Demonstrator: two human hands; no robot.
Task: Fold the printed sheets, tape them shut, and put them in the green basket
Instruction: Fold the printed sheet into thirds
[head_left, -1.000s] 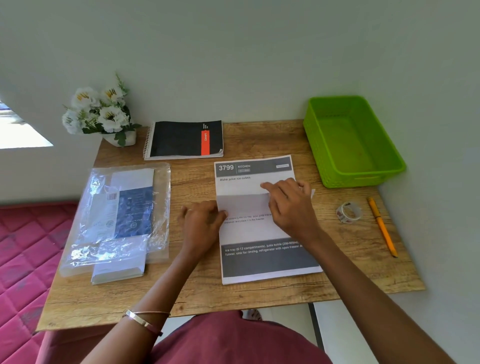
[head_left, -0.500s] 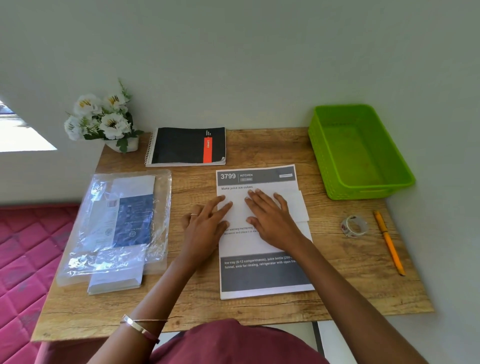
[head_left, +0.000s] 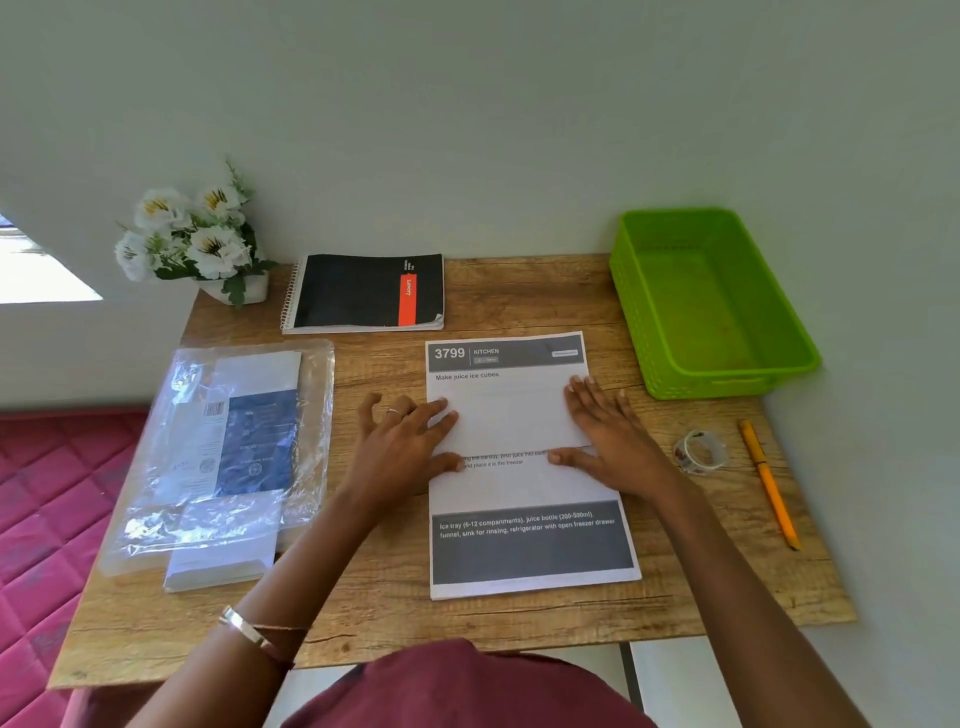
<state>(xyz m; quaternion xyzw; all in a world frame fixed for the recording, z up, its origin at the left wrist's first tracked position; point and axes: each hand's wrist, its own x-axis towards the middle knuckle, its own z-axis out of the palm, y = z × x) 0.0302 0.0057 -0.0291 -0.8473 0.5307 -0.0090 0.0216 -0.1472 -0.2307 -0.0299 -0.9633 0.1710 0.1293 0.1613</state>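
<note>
Two flat, open hands, left (head_left: 402, 447) and right (head_left: 610, 434), press one folded sheet (head_left: 511, 421); right of them lie one tape roll (head_left: 700, 451), one pencil (head_left: 769, 483), one basket (head_left: 631, 291).

Matt, grained wood table top (head_left: 519, 301) bearing matt white paper: the printed sheet (head_left: 530, 551) and a folded sheet (head_left: 509, 415). Glossy, crinkled clear plastic wrapper (head_left: 171, 467); perforated green plastic basket (head_left: 628, 312); translucent glossy tape roll (head_left: 700, 451). Card-covered notebook (head_left: 358, 291) with metal spiral binding; quilted red cloth (head_left: 47, 509).
</note>
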